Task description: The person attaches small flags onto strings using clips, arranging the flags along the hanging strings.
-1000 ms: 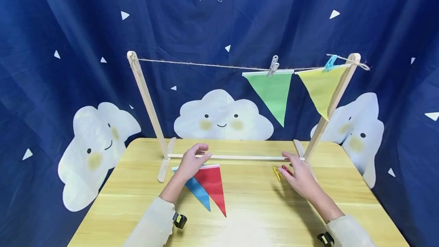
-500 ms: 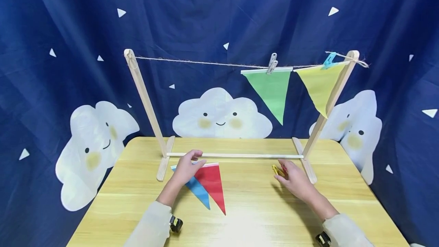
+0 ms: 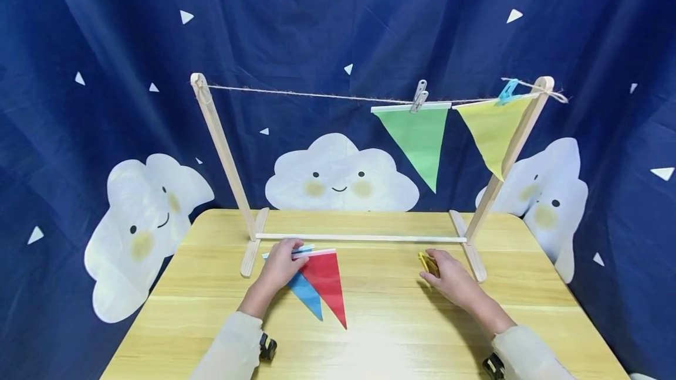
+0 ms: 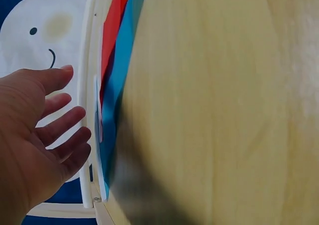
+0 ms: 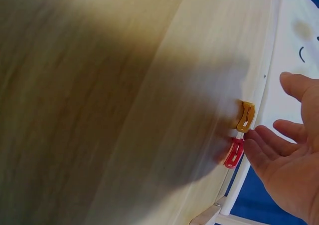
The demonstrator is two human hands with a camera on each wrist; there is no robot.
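Observation:
My left hand is over the white-edged tops of a red pennant and a blue pennant, which overlap on the table. Its fingers are relaxed and apart, with nothing gripped in the left wrist view. On the other side my right hand reaches down to a yellow clothespin and a red clothespin lying side by side. Its fingers are loosely spread; the fingertips are close to the clothespins, and whether they touch cannot be told. The head view hides the red clothespin behind the hand.
A wooden frame with a left post, right post and low rod stands behind the hands. Along its string, a metal clip holds a green pennant and a blue clothespin a yellow pennant.
The left hand has shifted slightly left and lower over the pennants. The right hand has drawn down and left around the clothespins, now covering the red one in the head view.

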